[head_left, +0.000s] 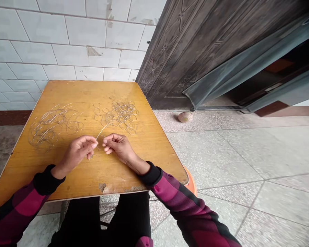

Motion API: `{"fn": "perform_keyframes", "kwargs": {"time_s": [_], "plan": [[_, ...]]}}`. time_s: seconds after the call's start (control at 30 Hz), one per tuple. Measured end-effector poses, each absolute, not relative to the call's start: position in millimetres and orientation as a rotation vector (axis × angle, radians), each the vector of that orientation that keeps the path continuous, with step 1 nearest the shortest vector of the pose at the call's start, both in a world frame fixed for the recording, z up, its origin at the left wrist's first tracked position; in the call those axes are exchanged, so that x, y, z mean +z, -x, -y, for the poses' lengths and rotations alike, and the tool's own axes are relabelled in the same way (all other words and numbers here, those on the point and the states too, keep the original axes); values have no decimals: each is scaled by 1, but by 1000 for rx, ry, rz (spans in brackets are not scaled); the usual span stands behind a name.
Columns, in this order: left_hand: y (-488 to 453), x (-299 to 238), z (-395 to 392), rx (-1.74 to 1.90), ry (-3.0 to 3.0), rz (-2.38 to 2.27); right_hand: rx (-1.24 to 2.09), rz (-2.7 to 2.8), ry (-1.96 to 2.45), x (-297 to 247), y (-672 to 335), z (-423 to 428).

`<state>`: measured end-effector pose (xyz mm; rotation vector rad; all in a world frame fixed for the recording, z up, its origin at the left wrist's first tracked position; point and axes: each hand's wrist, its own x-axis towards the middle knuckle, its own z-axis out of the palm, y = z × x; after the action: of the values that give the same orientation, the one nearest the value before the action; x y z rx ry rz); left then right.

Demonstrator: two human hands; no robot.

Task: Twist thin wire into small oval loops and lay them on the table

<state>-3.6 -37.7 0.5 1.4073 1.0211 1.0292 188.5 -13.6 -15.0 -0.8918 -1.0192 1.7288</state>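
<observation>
Between my hands, above the near half of the wooden table (pixel 74 181), is a thin curved wire (pixel 102 130). My left hand (pixel 79 151) pinches it between thumb and forefinger, and its free part arcs up to the right. My right hand (pixel 118 146) is closed in a pinch close by, with a thin bit of wire showing at its fingertips. Whether both hands hold the same wire I cannot tell. Beyond my right hand lies a pile of wire rings (pixel 125 111). To the far left is a looser heap of curved wire pieces (pixel 48 123).
A white tiled wall (pixel 84 31) stands behind the table. To the right are a dark carved door (pixel 167 75) and a grey-green curtain (pixel 221 82). A round pinkish object (pixel 185 117) sits on the tiled floor (pixel 234 154). Something orange (pixel 192 181) shows under the table's right corner.
</observation>
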Motion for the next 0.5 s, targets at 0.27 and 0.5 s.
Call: {"fn": "perform_keyframes", "kwargs": {"time_s": [0.27, 0.5], "plan": [[-9, 5, 39, 997, -975, -808, 1690, 1128, 867, -12, -187, 21], [-9, 5, 38, 948, -957, -785, 1723, 1162, 853, -16, -183, 23]]}}
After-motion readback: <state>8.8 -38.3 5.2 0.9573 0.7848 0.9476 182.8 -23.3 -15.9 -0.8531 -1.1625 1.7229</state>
